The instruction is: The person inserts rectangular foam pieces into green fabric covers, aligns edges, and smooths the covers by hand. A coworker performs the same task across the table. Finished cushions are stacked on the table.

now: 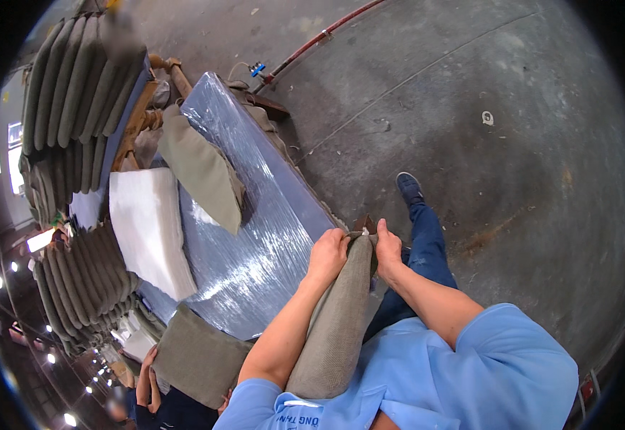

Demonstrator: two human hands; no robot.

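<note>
A grey-green cushion [335, 337] leans upright against my front, seen edge-on. At its far end, my left hand [329, 252] grips the cover edge with bent fingers. My right hand [388, 251] grips the other side of that end, thumb up along the edge. A small bit of white shows between the two hands at the cushion's tip. Beyond my left arm lies a limp grey-green cushion cover [201, 165] on the film-wrapped table [276, 193]. Next to it sits a thick white filling pad [147, 222].
Tall stacks of grey-green cushions [76, 79] stand at the far left, with another row [86, 279] nearer. A co-worker's hands hold a cushion [201, 355] at lower left. A red hose [312, 46] with a blue valve [257, 69] crosses the concrete floor [484, 172] beyond the table.
</note>
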